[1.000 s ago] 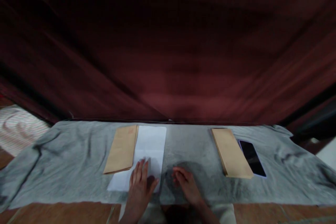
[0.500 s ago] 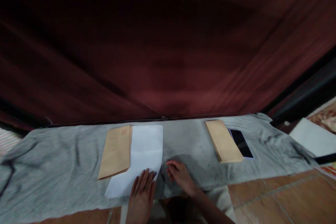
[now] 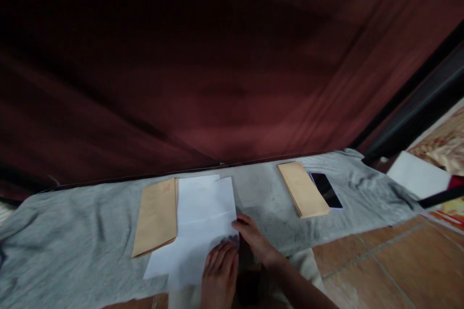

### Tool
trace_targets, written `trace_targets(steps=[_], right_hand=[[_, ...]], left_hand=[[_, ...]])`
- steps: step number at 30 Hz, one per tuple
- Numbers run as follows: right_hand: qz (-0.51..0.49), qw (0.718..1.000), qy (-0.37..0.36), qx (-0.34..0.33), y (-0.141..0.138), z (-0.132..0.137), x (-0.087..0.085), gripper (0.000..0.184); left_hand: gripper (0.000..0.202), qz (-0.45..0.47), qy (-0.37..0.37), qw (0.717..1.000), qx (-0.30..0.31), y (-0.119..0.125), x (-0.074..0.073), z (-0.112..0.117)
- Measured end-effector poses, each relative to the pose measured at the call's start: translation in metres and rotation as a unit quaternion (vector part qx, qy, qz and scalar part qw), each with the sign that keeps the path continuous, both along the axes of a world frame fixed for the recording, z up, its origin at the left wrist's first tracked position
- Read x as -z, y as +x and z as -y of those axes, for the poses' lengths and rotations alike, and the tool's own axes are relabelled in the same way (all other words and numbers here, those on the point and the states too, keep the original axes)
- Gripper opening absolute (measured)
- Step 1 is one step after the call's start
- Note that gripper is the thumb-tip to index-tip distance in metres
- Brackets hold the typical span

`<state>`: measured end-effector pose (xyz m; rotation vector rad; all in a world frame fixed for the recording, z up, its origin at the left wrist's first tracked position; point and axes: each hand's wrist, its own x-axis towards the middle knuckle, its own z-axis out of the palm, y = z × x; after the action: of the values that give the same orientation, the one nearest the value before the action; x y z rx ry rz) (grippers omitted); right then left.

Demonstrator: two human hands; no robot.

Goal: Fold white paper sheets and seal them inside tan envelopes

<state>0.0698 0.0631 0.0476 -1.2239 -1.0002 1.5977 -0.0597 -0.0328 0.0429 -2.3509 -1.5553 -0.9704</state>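
White paper sheet (image 3: 205, 229), likely light, limp and easily creased, best pinched by its edges; left hand (image 3: 220, 268) rests open-fingered on it, right hand (image 3: 253, 239) touches its right edge, grip unclear.

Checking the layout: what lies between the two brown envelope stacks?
Head view, left to right: white paper sheets, then grey cloth; the left hand and right hand show lower.

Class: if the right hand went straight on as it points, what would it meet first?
The right hand would most likely meet the white paper first: the fingertips are at the paper's right edge, though depth leaves actual contact uncertain.
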Motion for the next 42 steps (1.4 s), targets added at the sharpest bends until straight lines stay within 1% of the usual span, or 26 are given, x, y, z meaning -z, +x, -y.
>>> trace_targets(steps=[1, 3, 5, 7, 9, 10, 12, 14, 16, 19, 23, 26, 29, 33, 35, 37, 39, 42], right_hand=[[0.015, 1.000, 0.001, 0.019, 0.003, -0.002, 0.004, 0.045], [0.034, 0.998, 0.004, 0.048, 0.015, -0.008, 0.011, 0.041], [0.051, 0.996, 0.007, 0.070, 0.036, -0.016, 0.015, 0.038], [0.102, 0.989, 0.020, 0.107, 0.065, -0.023, 0.016, 0.035], [0.147, 0.977, 0.026, 0.150, 0.096, -0.027, 0.018, 0.036], [0.162, 0.973, 0.024, 0.161, 0.111, -0.028, 0.019, 0.037], [0.184, 0.969, 0.023, 0.160, 0.136, -0.026, 0.025, 0.041], [0.204, 0.962, 0.025, 0.180, 0.153, -0.023, 0.033, 0.042], [0.214, 0.957, 0.025, 0.193, 0.162, -0.020, 0.039, 0.042], [0.217, 0.957, 0.031, 0.192, 0.163, -0.018, 0.042, 0.043], [0.227, 0.959, 0.051, 0.161, 0.157, -0.019, 0.037, 0.043], [0.228, 0.963, 0.061, 0.133, 0.154, -0.021, 0.035, 0.040], [0.221, 0.966, 0.060, 0.117, 0.154, -0.024, 0.037, 0.040], [0.210, 0.967, 0.065, 0.125, 0.151, -0.030, 0.040, 0.041], [0.194, 0.972, 0.064, 0.112, 0.147, -0.032, 0.040, 0.043], [0.177, 0.977, 0.069, 0.095, 0.142, -0.033, 0.039, 0.042], [0.171, 0.978, 0.079, 0.087, 0.137, -0.034, 0.039, 0.040], [0.179, 0.976, 0.097, 0.076, 0.133, -0.035, 0.038, 0.035]], left_hand=[[0.027, -0.003, 0.005, 1.000, 0.008, 0.003, 0.000, 0.001], [0.035, -0.002, 0.010, 1.000, 0.012, 0.003, 0.000, 0.002], [0.041, 0.015, 0.000, 1.000, -0.012, -0.004, 0.002, 0.001], [0.041, 0.035, -0.007, 0.998, -0.051, -0.017, 0.007, -0.004], [0.039, 0.036, 0.003, 0.996, -0.082, -0.030, 0.016, -0.013], [0.037, 0.023, 0.010, 0.995, -0.092, -0.036, 0.021, -0.019], [0.036, -0.002, 0.006, 0.994, -0.106, -0.041, 0.030, -0.032], [0.038, -0.028, -0.012, 0.995, -0.099, -0.039, 0.036, -0.044], [0.040, -0.056, -0.040, 0.995, -0.077, -0.031, 0.038, -0.055], [0.042, -0.103, -0.080, 0.989, -0.062, -0.020, 0.036, -0.067], [0.048, -0.151, -0.102, 0.978, -0.101, -0.016, 0.028, -0.079], [0.057, -0.154, -0.109, 0.974, -0.124, -0.017, 0.024, -0.082], [0.061, -0.142, -0.121, 0.973, -0.136, -0.016, 0.022, -0.081], [0.055, -0.133, -0.134, 0.969, -0.162, -0.017, 0.022, -0.081], [0.051, -0.128, -0.135, 0.968, -0.168, -0.021, 0.021, -0.082], [0.050, -0.118, -0.134, 0.971, -0.157, -0.026, 0.022, -0.083], [0.050, -0.089, -0.130, 0.979, -0.130, -0.030, 0.025, -0.083], [0.047, 0.014, -0.135, 0.986, -0.097, -0.030, 0.035, -0.079]])
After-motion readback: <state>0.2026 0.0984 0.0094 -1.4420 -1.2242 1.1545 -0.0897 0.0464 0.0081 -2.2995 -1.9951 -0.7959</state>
